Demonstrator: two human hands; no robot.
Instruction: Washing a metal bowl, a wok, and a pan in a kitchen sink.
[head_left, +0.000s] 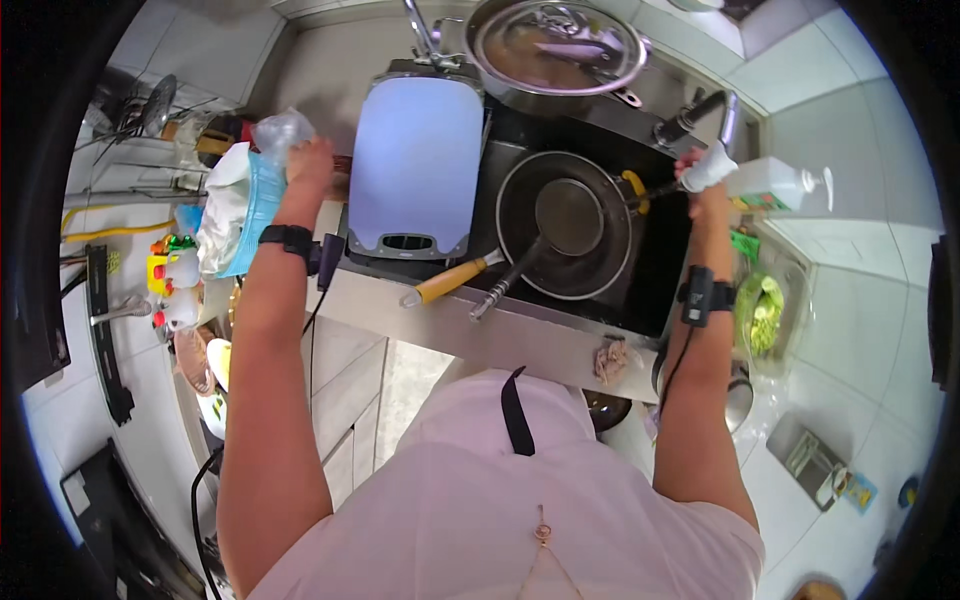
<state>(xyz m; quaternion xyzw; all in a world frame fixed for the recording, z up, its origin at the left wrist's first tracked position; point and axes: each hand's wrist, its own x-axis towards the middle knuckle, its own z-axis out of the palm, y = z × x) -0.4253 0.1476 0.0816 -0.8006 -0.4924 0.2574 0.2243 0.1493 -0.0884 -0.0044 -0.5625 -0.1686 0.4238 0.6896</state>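
Observation:
My left hand (309, 166) is at the clear plastic (283, 133) beside a light-blue plastic basket (259, 202); whether its fingers grip anything is unclear. My right hand (701, 184) is at the faucet's white-wrapped spout (709, 171), which partly hides it, so its grip does not show. Between my arms a dark wok (517, 247) with a wooden handle (450, 282) rests on a black surface (652, 270). A round metal utensil (568, 217) lies inside the wok, its long handle (510, 279) over the rim. Left of the wok lies a blue cutting board (418, 161).
A steel pot with a glass lid (559, 45) stands at the back. On the right are a white pump bottle (769, 184) and a clear container with green vegetables (765, 315). A crumpled cloth (613, 360) lies on the counter's front edge. Several bottles (178, 289) stand at left.

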